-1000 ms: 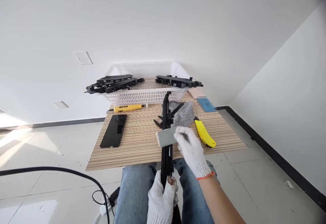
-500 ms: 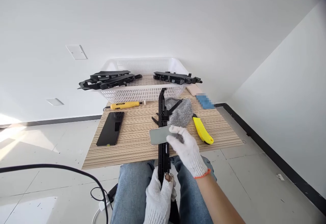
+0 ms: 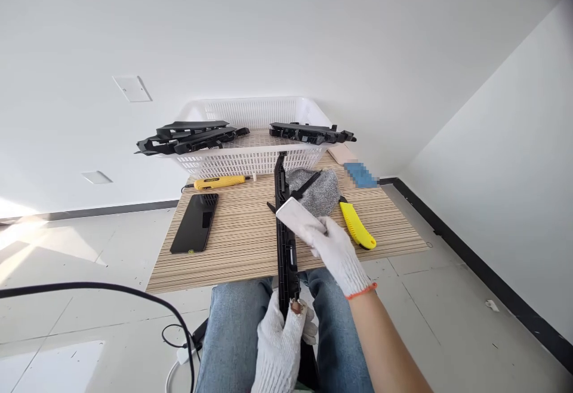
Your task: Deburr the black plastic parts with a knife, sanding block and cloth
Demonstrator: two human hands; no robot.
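Note:
A long black plastic part (image 3: 283,226) stands on end between my knees, leaning over the wooden table (image 3: 242,244). My left hand (image 3: 280,345), in a white glove, is closed round its lower end. In my gloved right hand (image 3: 333,250) is a flat grey block (image 3: 299,216), pinched and laid against the part's right side about halfway up. A grey glove (image 3: 320,190) lies on the table just behind the part.
A white basket (image 3: 250,136) at the table's back carries black parts (image 3: 188,136) on its rim at left and more black parts (image 3: 311,133) at right. On the table lie a yellow knife (image 3: 357,226), a phone (image 3: 194,231), a yellow tool (image 3: 217,182). A black cable (image 3: 134,297) crosses the floor.
My right hand has slid the grey block up along the black part and turned it from level to slanted. The left hand keeps its grip; the view shifted slightly.

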